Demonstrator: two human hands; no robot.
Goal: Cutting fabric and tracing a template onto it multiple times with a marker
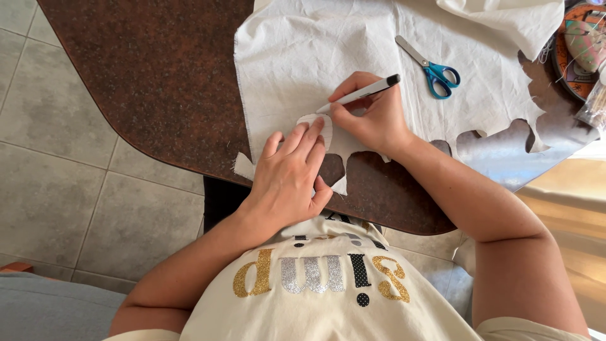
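Floor (57,158): grey tiles, left of the brown table (158,82).

Left hand (290,173): released, grasping nothing, fingers spread flat on a small white template (315,123) to pin it to the cloth (297,57). Risk: if the pressure eases, the template may slide and the traced line go crooked.

Cloth: cream fabric spread on the table, its near edge already cut into scalloped gaps. Risk: it lies loose and could bunch or creep under the pen tip.

Right hand (372,117): clenched around a white pen (360,95) with a black cap end, tip at the template's upper edge. Risk: a slip would mark the cloth outside the outline.

Scissors (432,66): blue-handled, closed, lying on the cloth, well apart from both hands.

Hard to make out: the template's full shape is hidden under the fingers; the exact tip contact is covered; any drawn line is too faint to tell. The objects at the right edge, including a round orange item (581,50), are cut off.
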